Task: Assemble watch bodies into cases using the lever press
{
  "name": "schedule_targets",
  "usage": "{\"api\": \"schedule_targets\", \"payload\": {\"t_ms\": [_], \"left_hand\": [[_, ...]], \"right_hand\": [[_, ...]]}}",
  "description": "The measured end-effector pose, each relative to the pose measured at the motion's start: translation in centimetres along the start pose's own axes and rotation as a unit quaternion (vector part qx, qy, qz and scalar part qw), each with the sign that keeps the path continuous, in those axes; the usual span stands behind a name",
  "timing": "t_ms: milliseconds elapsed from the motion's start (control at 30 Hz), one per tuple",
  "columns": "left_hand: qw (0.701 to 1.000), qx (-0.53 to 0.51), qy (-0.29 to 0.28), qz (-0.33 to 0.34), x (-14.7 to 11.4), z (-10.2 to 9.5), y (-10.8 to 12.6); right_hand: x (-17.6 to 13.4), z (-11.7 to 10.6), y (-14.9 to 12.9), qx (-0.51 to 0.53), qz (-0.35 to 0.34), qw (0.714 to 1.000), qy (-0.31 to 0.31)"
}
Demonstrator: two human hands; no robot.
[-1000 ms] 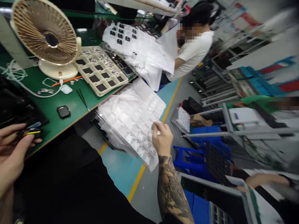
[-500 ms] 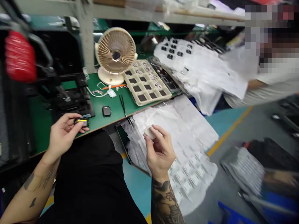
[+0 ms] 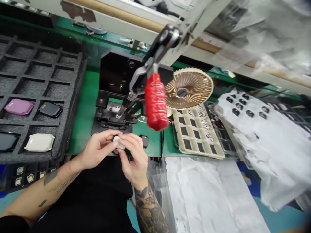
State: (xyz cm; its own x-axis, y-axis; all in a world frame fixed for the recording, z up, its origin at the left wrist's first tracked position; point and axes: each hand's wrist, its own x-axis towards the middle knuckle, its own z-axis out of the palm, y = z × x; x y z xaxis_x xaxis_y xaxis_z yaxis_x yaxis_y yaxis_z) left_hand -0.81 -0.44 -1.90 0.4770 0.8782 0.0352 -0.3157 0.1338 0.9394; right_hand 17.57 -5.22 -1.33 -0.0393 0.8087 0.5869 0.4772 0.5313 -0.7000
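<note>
Both hands meet just above the front edge of the green bench. In my right hand (image 3: 134, 158) is a small off-white cover (image 3: 120, 144), pinched between fingers and thumb. My left hand (image 3: 98, 149) grips a small black electronic module, mostly hidden by the fingers and the cover; only a dark edge shows. The cover lies against the module; I cannot tell whether they are joined. A small black square case (image 3: 144, 141) rests on the bench to the right of my hands. Behind them stands a black toggle press (image 3: 116, 118) with a red handle (image 3: 156, 102).
A dark foam tray (image 3: 73, 106) with purple, black and off-white cases stands left. A desk fan (image 3: 188, 89) and a beige compartment tray (image 3: 200, 152) are at right. White sheeting (image 3: 204, 194) hangs off the front edge. Tweezers (image 3: 162, 142) lie near the edge.
The view has swung left. My right hand has brought the off-white cover over from the white sheeting to the module in my left hand, and the hands now touch.
</note>
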Motion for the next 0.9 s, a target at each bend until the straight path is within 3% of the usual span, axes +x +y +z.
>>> {"api": "schedule_targets", "payload": {"t_ms": [100, 233, 333, 433, 567, 667, 900], "left_hand": [[0.999, 0.02, 0.033, 0.001, 0.0, 0.2, -0.1], [0.996, 0.088, 0.024, 0.025, -0.1, 0.0, 0.3], [0.992, 0.116, 0.024, 0.046, -0.2, -0.1, 0.4], [0.996, 0.075, 0.035, 0.032, -0.4, 0.0, 0.2], [0.998, 0.044, 0.04, 0.003, -0.7, 0.1, 0.1], [0.994, 0.106, 0.025, 0.01, -0.7, 0.0, 0.0], [0.956, 0.285, 0.021, 0.073, -0.6, 0.2, -0.5]], "right_hand": [[-0.8, 0.2, 0.7, 0.029, 0.059, 0.997, 0.027], [-1.2, -0.1, 1.2, 0.068, 0.113, 0.991, 0.026], [-0.6, -0.4, 1.1, 0.063, 0.112, 0.992, 0.002], [-0.2, -0.6, 0.7, 0.041, 0.086, 0.995, 0.018], [0.0, -1.3, 0.3, -0.09, 0.004, 0.996, -0.01], [0.2, -2.0, 0.6, -0.131, -0.002, 0.991, -0.037], [0.0, -2.5, 0.9, -0.121, 0.004, 0.99, -0.068]]}}
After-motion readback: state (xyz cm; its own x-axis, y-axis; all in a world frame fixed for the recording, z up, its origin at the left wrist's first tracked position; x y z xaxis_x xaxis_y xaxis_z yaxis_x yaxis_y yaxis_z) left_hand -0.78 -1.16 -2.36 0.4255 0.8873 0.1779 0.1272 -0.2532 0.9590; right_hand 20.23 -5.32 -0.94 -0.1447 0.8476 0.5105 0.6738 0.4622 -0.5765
